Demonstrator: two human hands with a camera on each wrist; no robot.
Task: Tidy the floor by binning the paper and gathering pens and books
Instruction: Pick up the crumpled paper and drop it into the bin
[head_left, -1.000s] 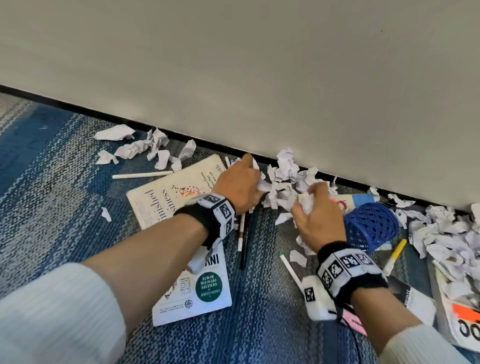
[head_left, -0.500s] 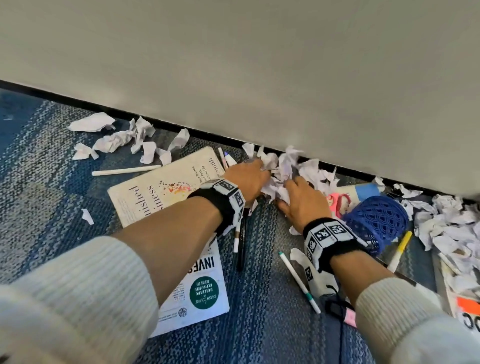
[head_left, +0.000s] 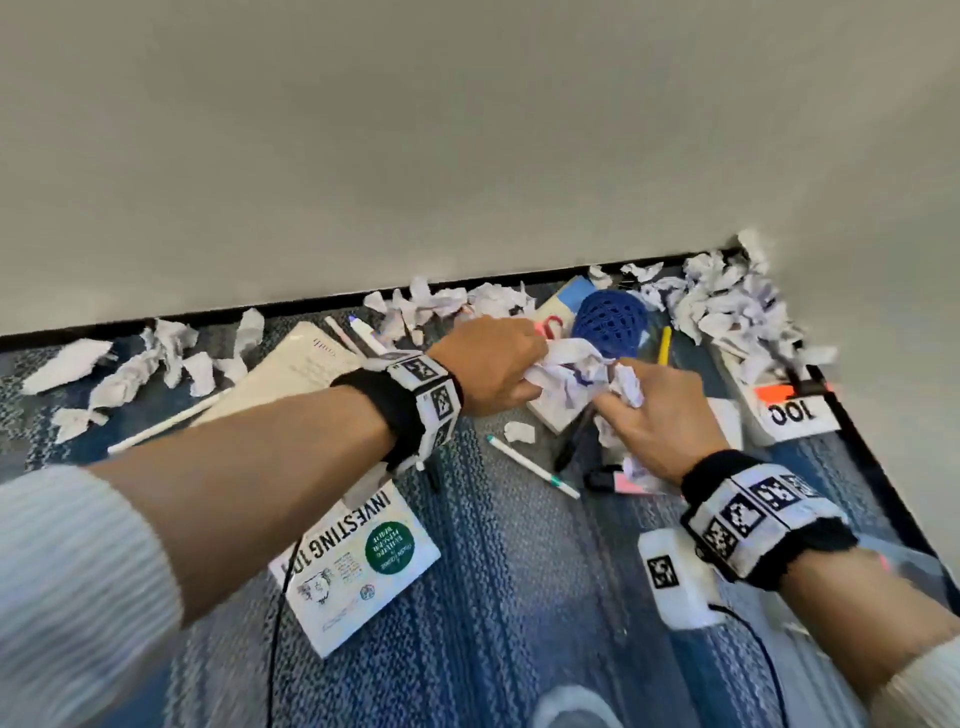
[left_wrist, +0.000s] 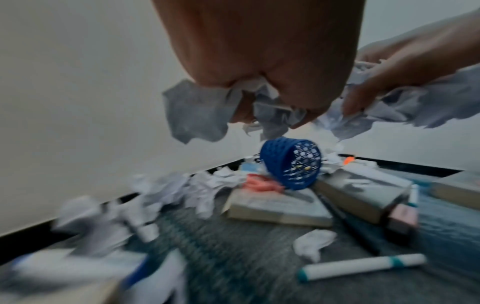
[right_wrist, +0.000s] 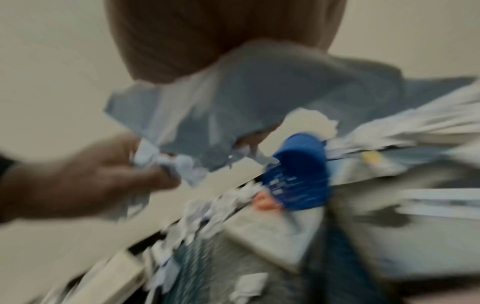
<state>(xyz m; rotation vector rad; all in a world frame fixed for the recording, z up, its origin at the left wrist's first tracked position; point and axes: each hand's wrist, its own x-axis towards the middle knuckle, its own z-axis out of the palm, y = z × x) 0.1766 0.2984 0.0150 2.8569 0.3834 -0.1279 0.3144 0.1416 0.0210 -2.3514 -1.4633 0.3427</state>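
Both hands are lifted above the carpet with crumpled paper (head_left: 574, 371) bunched between them. My left hand (head_left: 498, 366) grips a wad of paper (left_wrist: 207, 111) in a fist. My right hand (head_left: 660, 410) holds more crumpled paper (right_wrist: 233, 107), with scraps hanging below it. A blue mesh basket (head_left: 610, 322) lies on its side just beyond the hands, on a book by the wall; it also shows in the left wrist view (left_wrist: 291, 164). A white pen with teal ends (head_left: 532, 466) lies on the carpet under the hands.
Loose paper scraps (head_left: 150, 364) lie along the wall at the left, and a bigger heap (head_left: 737, 301) fills the right corner. Books lie on the carpet: an "Investing 101" book (head_left: 358, 561), a cream book (head_left: 306, 364), one marked "100" (head_left: 792, 413). Pink scissors (left_wrist: 262, 184) lie beside the basket.
Both hands have risen off the floor and swung right with gathered paper in them; earlier they were scooping the pile by the wall. The head view has turned toward the right corner.
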